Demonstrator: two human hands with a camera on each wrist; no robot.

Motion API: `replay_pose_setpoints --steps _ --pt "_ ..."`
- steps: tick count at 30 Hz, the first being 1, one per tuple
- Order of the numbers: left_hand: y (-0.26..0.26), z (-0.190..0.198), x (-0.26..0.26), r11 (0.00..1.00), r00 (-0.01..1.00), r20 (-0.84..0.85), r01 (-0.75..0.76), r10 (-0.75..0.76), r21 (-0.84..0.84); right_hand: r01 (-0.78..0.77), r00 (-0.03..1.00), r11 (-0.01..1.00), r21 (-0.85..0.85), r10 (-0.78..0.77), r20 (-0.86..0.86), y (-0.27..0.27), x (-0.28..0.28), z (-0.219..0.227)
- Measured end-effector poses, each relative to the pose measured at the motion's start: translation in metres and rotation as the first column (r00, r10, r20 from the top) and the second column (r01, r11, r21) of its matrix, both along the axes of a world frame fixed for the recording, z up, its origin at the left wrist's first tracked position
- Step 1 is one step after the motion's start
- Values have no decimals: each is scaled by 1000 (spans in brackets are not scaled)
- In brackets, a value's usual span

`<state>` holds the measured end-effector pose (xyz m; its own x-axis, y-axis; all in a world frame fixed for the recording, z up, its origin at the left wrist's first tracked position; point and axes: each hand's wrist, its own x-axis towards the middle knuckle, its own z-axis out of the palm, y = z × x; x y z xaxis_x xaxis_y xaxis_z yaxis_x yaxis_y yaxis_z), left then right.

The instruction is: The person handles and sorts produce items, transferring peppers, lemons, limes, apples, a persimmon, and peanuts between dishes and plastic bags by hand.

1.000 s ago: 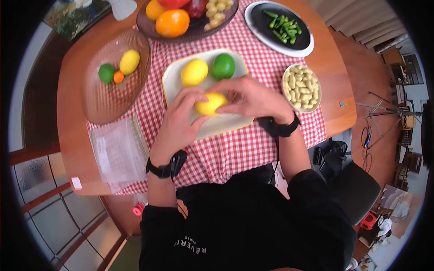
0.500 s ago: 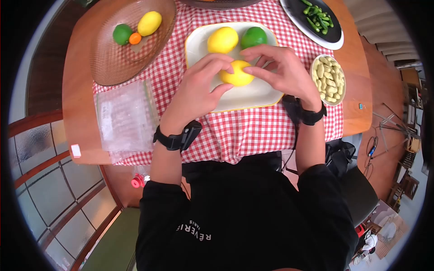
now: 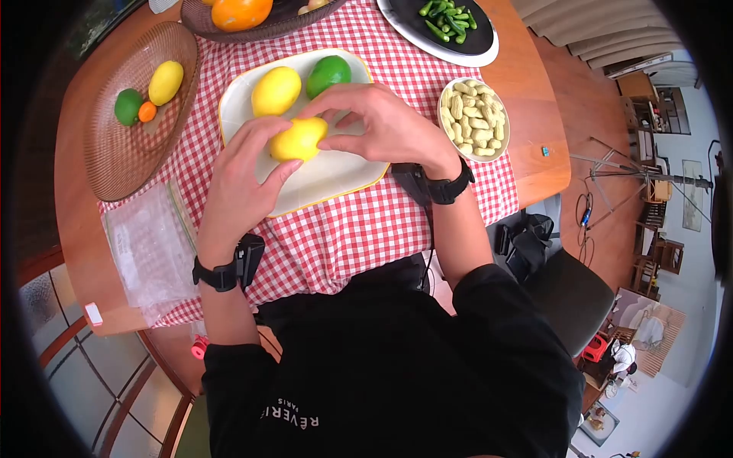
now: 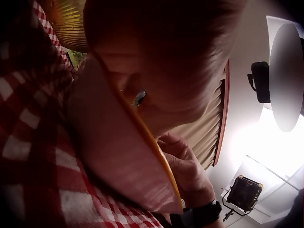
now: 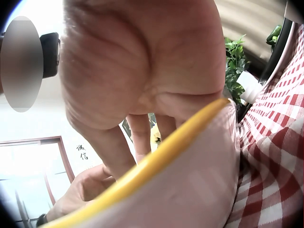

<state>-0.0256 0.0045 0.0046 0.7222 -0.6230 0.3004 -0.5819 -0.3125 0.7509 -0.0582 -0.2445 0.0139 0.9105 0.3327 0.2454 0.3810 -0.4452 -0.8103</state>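
Observation:
A yellow lemon is between both hands over the near part of a cream tray with a yellow rim. My left hand pinches it from the left, fingertips at its upper side and thumb at its lower edge. From the right, my right hand has its thumb at the lemon's end and its index finger over the top. Behind it in the tray lie another lemon and a green lime. In both wrist views the tray wall and the hands hide the held lemon.
An amber ribbed bowl at left holds a lemon, a lime and a small orange fruit. Below it lies a clear plastic bag. Peanuts fill a bowl at right. A plate of green peppers and a dark fruit bowl stand behind.
The head view has swung to and fro, shifting the whole table in frame. Both hands stay around the same lemon, which keeps nearly the same place over the tray.

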Motion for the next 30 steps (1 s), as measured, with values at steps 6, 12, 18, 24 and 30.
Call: replay_pose_setpoints --steps 6,12,18,24,30 --pt "2 2 0 997 998 -56 -24 28 77 93 995 995 48 -91 -31 1 -2 10" --pt "-3 1 -1 997 999 15 47 -47 54 106 991 993 52 -101 -85 -1 -2 11" --pt "-1 2 -4 999 999 -28 46 -45 26 41 994 999 4 -41 -105 2 -3 13" --pt "1 3 -5 988 997 -50 57 -50 142 -7 990 1000 -18 5 -141 -1 -5 14" --pt "-2 8 -4 988 993 4 115 -116 100 -103 993 994 -23 101 -54 2 -3 7"
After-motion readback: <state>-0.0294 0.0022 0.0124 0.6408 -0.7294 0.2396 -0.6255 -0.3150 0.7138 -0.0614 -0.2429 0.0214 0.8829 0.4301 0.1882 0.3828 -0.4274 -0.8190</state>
